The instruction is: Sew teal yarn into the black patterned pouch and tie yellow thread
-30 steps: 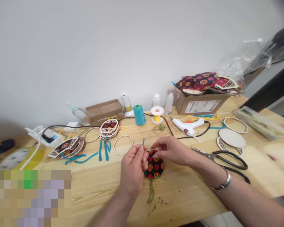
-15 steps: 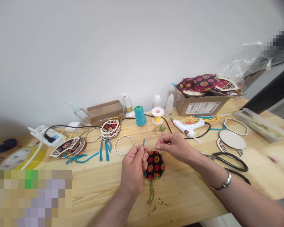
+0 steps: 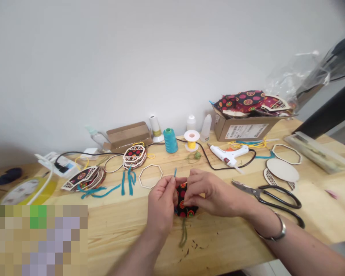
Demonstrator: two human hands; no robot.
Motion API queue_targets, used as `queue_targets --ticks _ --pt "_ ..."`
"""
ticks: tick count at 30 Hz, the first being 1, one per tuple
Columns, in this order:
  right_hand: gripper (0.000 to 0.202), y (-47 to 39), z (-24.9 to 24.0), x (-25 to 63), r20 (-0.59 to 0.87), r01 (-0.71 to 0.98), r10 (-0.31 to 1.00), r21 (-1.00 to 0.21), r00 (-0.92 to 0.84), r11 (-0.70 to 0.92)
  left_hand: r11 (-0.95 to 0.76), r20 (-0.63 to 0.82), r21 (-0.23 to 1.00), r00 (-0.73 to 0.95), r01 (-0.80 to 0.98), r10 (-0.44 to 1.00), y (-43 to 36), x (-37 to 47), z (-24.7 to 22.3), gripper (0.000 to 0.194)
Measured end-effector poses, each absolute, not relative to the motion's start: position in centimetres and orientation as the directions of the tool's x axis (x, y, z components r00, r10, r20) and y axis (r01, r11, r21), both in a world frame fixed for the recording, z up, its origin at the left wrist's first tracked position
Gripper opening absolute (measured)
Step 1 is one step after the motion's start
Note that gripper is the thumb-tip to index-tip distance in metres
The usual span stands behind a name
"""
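My left hand point(image 3: 162, 201) is closed in a pinch on a teal cord point(image 3: 175, 172), whose end sticks up above the thumb. Beneath the fingers lies a dark patterned fabric piece point(image 3: 181, 190) with red and yellow flower rounds, partly covered by both hands. A green yarn loop point(image 3: 183, 235) trails from its lower edge. Over the fabric's right side, my right hand point(image 3: 208, 193) has its fingertips pressed together close to the left fingers. Whatever those fingertips hold, if anything, is too small to make out.
Right of my hands lie black-handled scissors point(image 3: 266, 197), with a white glue gun point(image 3: 229, 155) behind. A teal thread cone point(image 3: 170, 140) and yellow spool point(image 3: 191, 142) stand near the wall. Fabric fills a cardboard box point(image 3: 244, 128). A wooden octagon frame point(image 3: 140, 176) lies left.
My right hand has moved down and left, from above the fabric piece to over its right side, uncovering the scissor blades. My left hand stays in place, pinching the teal cord.
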State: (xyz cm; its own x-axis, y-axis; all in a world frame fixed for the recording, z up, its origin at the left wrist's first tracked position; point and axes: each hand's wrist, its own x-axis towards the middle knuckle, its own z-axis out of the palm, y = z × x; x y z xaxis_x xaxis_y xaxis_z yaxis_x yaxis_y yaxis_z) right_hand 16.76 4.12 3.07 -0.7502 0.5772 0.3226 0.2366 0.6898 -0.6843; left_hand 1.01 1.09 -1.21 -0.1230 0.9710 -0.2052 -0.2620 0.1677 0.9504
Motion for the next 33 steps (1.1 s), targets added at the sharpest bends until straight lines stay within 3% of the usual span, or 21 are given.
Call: queue_targets --ticks 3,12,21,33 --pt "0.016 4.4 2.3 16.3 0.378 0.339 0.674 -0.648 -0.635 0.683 0.186 -0.209 0.949 -0.068 -0.253 0.976 0.8 1.3 -1.1 0.026" --pt "0.015 4.9 2.0 16.4 0.360 0.383 0.824 -0.754 -0.438 0.533 0.140 -0.141 0.990 -0.023 -0.032 0.990 0.4 1.4 -0.6 0.026" --pt "0.011 5.2 1.7 16.5 0.291 0.403 0.863 -0.791 -0.414 0.460 0.107 -0.105 0.991 -0.024 0.082 0.994 0.2 1.3 -0.6 0.026" --pt "0.020 5.5 1.2 16.5 0.179 0.395 0.915 -0.859 -0.360 0.324 0.127 -0.125 0.989 -0.034 0.075 0.992 0.2 1.3 -0.7 0.025"
